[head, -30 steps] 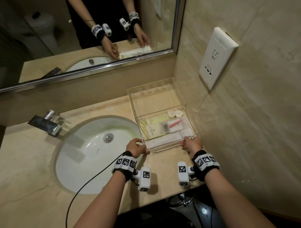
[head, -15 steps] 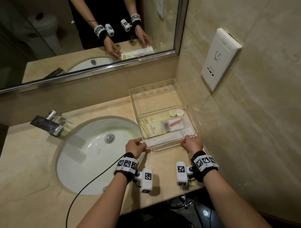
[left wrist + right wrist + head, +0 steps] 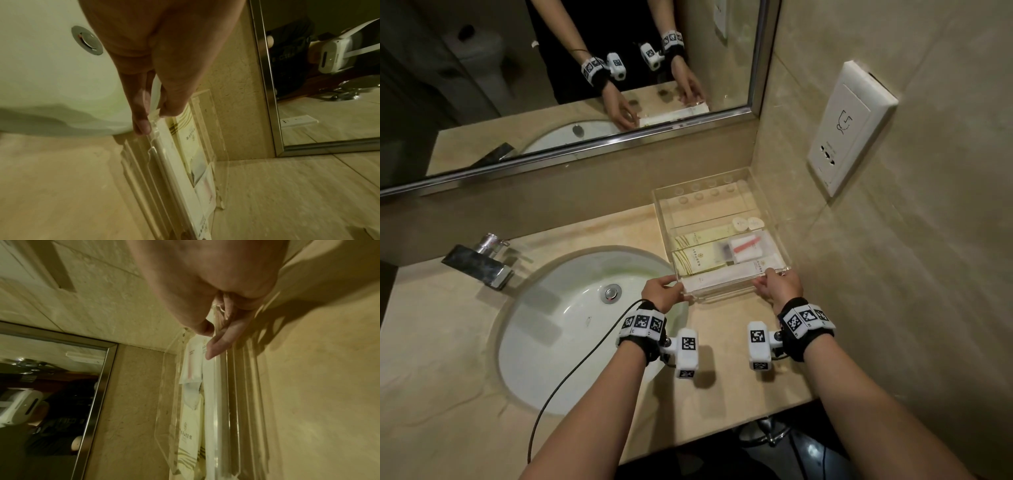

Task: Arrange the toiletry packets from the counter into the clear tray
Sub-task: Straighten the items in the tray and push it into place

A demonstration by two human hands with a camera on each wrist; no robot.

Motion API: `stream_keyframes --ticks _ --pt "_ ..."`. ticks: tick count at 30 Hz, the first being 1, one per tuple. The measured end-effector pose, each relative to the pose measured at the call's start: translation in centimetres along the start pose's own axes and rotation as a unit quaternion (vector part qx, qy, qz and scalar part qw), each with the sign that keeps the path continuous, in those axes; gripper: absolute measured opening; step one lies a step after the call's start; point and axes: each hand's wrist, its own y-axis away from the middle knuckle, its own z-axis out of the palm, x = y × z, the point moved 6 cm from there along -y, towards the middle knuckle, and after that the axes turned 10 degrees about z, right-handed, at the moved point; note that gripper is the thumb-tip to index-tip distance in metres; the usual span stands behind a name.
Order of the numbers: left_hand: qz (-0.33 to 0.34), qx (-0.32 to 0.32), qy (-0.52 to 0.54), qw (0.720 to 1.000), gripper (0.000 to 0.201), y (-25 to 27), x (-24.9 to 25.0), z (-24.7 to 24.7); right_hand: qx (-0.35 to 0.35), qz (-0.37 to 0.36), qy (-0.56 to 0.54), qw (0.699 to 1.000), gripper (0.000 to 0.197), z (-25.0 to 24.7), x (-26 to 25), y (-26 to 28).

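Both hands (image 3: pixel 722 291) pinching clear tray (image 3: pixel 722 192) corners

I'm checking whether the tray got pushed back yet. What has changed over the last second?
Nothing visibly changed. The left hand and right hand grip the near corners of the clear tray as before, and it sits in the same spot by the wall. The packets inside lie as they did; the slight shift in the pictures comes from the head camera.
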Motion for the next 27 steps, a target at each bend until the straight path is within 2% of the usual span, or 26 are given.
stream_keyframes --ticks 2,5,11,15,18,23,27 --pt "-0.004 0.004 0.008 1.0 0.036 -0.4 0.4 0.0 0.003 0.007 -0.002 1.0 0.036 0.4 -0.2 -0.4" --pt "-0.006 0.008 0.022 1.0 0.042 -0.7 1.0 -0.1 0.007 0.017 0.003 1.0 0.032 1.0 -0.4 -0.7" --pt "-0.029 0.023 0.065 0.997 0.037 -1.0 2.4 -0.2 0.012 0.024 0.016 1.0 0.038 1.8 -0.5 -2.0" --pt "-0.058 0.04 0.1 0.993 0.046 -1.4 2.4 0.0 0.032 0.035 0.067 0.997 0.068 2.3 -0.8 -2.5" --pt "-0.064 0.043 0.105 0.992 0.041 -1.7 2.3 0.5 0.045 0.056 0.112 0.991 0.09 2.9 -1.8 -2.3" --pt "-0.051 0.043 0.06 0.996 0.042 -2.1 1.5 0.4 0.055 0.037 0.146 0.987 0.087 2.2 -2.0 -2.3" --pt "-0.036 0.029 0.024 0.999 0.039 -1.9 1.4 0.3 0.112 -0.01 0.224 0.968 0.089 0.4 -2.1 -1.2"
